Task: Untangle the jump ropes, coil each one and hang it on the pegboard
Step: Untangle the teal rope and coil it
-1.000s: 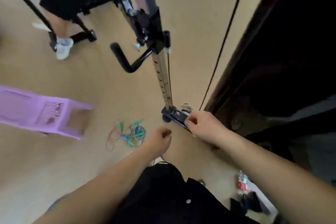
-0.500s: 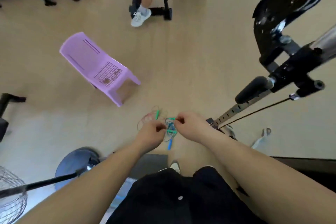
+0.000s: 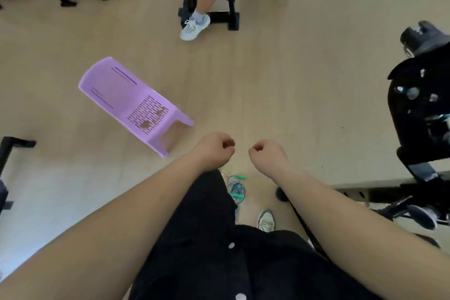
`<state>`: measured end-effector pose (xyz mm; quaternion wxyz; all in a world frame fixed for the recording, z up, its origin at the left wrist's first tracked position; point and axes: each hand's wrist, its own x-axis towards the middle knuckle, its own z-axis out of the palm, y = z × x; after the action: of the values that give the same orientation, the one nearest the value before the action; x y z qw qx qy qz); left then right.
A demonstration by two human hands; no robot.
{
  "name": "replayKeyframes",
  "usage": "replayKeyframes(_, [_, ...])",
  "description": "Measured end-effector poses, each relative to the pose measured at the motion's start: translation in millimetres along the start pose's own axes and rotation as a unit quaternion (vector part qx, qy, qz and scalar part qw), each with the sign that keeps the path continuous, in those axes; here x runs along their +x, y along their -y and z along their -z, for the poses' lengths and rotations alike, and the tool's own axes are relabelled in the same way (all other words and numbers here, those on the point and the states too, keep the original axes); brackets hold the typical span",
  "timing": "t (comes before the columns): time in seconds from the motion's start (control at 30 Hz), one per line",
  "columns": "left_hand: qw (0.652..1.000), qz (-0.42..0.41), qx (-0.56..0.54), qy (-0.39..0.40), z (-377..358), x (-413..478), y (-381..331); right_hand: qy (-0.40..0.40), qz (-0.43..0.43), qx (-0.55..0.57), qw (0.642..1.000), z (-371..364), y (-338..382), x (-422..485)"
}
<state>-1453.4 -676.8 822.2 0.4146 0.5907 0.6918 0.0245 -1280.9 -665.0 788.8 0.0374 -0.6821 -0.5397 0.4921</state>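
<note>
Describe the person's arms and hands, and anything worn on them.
The left arm and right arm are bare up to the picture's edge; no sleeve shows. The left hand and right hand wear no gloves, and no watch, band or ring is visible. Between the arms is a black shirt with white buttons.

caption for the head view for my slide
Left hand and right hand curled over tangled ropes, purple chair to the left.

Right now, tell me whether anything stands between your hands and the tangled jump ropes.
Nothing visible does. The jump ropes show in the open gap beneath the left hand and right hand, both curled. The black shirt covers the tangle's left edge from this view. The pegboard is not in view.
</note>
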Motion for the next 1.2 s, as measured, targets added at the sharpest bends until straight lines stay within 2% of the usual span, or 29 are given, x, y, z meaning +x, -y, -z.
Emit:
replayKeyframes(0.2, [0.977,-0.099,0.139,0.129,42,100,-5,-0.069,-0.085,0.039,0.993,16,11,62])
replayKeyframes(0.3, [0.939,-0.168,0.229,0.196,70,155,0,-0.101,-0.169,0.099,0.975,14,8,82])
replayKeyframes(0.4, [0.894,-0.234,0.306,0.23,92,187,7,-0.172,-0.242,0.147,0.944,-2,15,73])
replayKeyframes(0.6, [0.817,-0.346,0.345,0.307,106,173,19,-0.23,-0.295,0.248,0.894,-63,46,26])
replayKeyframes(0.83, [0.751,-0.378,0.408,0.356,91,152,41,-0.287,-0.329,0.416,0.797,-118,54,-24])
replayKeyframes(0.97, [0.733,-0.398,0.42,0.358,65,137,57,-0.326,-0.338,0.429,0.771,-161,42,-44])
replayKeyframes(1.07, [0.712,-0.414,0.432,0.368,36,132,65,-0.325,-0.344,0.461,0.751,-187,29,-55])
replayKeyframes(1.2, [0.661,-0.42,0.473,0.403,9,135,76,-0.317,-0.361,0.562,0.673,-216,16,-52])
